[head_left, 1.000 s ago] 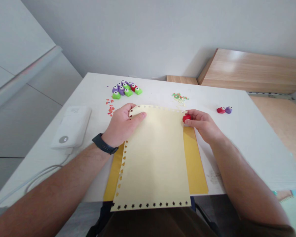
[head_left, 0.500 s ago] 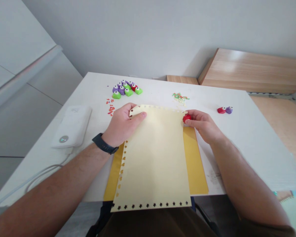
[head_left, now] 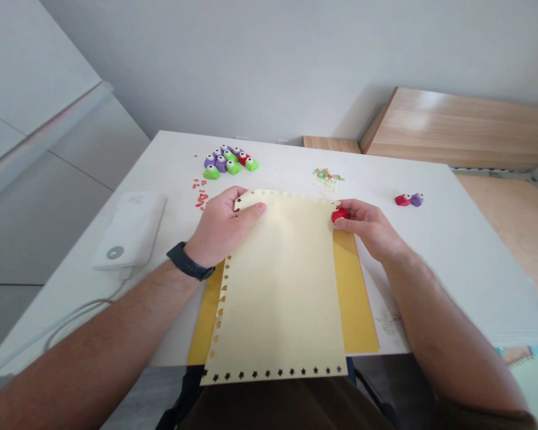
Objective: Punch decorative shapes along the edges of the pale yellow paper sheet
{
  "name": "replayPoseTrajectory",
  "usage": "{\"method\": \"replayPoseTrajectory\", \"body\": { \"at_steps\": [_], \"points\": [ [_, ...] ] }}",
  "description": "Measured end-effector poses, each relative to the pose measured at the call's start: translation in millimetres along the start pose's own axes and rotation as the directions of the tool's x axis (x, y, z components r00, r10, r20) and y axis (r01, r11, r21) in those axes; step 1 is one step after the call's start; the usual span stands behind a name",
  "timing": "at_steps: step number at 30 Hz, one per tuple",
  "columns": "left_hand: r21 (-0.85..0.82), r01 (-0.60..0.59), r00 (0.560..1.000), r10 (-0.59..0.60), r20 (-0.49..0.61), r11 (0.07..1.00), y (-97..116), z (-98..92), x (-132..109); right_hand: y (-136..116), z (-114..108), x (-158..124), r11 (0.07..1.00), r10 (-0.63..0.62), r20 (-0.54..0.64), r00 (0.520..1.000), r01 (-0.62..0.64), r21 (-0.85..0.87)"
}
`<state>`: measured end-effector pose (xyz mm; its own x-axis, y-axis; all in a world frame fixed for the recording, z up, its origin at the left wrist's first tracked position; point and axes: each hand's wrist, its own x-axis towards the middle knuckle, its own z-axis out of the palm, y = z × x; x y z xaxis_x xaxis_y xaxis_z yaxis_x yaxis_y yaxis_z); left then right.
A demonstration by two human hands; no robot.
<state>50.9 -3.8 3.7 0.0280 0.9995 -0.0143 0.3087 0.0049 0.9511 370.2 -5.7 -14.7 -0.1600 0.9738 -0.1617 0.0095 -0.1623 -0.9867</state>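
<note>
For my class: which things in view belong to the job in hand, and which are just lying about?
In the job:
Cream sheet, held by the left hand
Red punch, in the right hand at the sheet's right edge

Apparently just lying about:
Punch cluster
Punch pair
Paper bits
Power bank
Yellow sheet, beneath the cream one

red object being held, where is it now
In the head view, the red object is right of centre, in the right hand, at the right edge of the cream paper near its far corner.
</note>
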Motion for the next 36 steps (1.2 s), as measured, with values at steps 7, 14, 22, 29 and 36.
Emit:
{"method": "replayPoseTrajectory", "body": {
  "at_steps": [7,14,22,29,36],
  "points": [
    [0.011,-0.007,1.0,0.008,-0.008,1.0,-3.2,0.2,1.6,-1.4,1.6,0.0,1.0,-0.002,-0.048,0.999,0.003,0.008],
    [0.024,-0.018,1.0,0.019,-0.02,1.0,-3.0,0.1,2.2,-4.0,2.7,-0.2,1.0,0.007,-0.074,0.997,-0.005,0.027],
    [0.04,-0.002,1.0,0.003,-0.012,0.999,-3.2,0.0,2.0,-3.0,6.8,-1.0,0.999,0.013,-0.016,1.0,-0.012,0.046],
    [0.022,-0.003,1.0,0.003,-0.018,1.0,-1.9,0.5,1.5,-3.8,4.9,0.2,1.0,-0.017,-0.065,0.998,0.018,0.013],
    [0.023,-0.009,1.0,0.01,-0.024,1.0,-3.1,0.3,2.2,-1.4,4.2,1.5,1.0,-0.015,-0.052,0.999,0.015,-0.01]
  ]
}}
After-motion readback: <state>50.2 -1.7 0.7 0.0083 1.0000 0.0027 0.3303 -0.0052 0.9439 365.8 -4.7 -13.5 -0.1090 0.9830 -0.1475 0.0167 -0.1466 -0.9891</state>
